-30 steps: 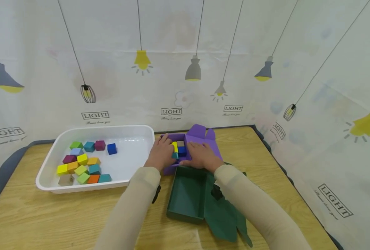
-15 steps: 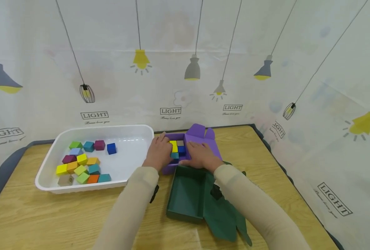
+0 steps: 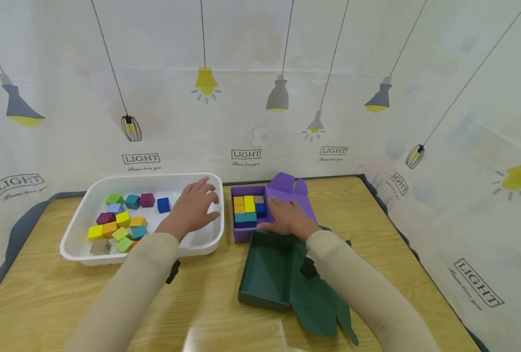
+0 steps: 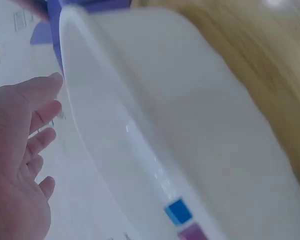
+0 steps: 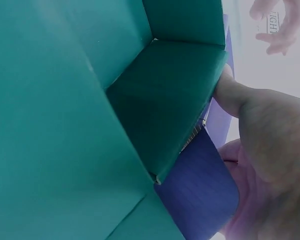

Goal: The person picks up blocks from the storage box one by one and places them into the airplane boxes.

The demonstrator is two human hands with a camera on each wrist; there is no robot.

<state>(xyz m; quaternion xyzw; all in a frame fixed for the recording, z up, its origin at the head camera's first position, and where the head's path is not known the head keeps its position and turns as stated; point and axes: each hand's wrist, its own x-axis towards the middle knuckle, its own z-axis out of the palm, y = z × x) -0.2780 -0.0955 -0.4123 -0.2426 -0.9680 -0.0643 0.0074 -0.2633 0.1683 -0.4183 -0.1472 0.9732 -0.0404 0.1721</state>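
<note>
My left hand hovers over the right part of a white tray, fingers loosely bent and nothing held. In the left wrist view the hand shows apart from the tray wall. Several coloured cubes lie in the tray, among them a dark blue cube. To the right stands a purple box with its lid open, partly filled with orange, yellow, teal, blue and wooden cubes. My right hand rests on that box's right side and lid, its fingers extended; the thumb lies near the front edge.
An open dark green box sits just in front of the purple one, its lid spread to the right under my right forearm. All stand on a wooden table. Behind hangs a sheet printed with lamps.
My left hand has left the purple box and moved left over the tray, uncovering the cubes in the box's left side. My right hand has stayed on the purple box.
</note>
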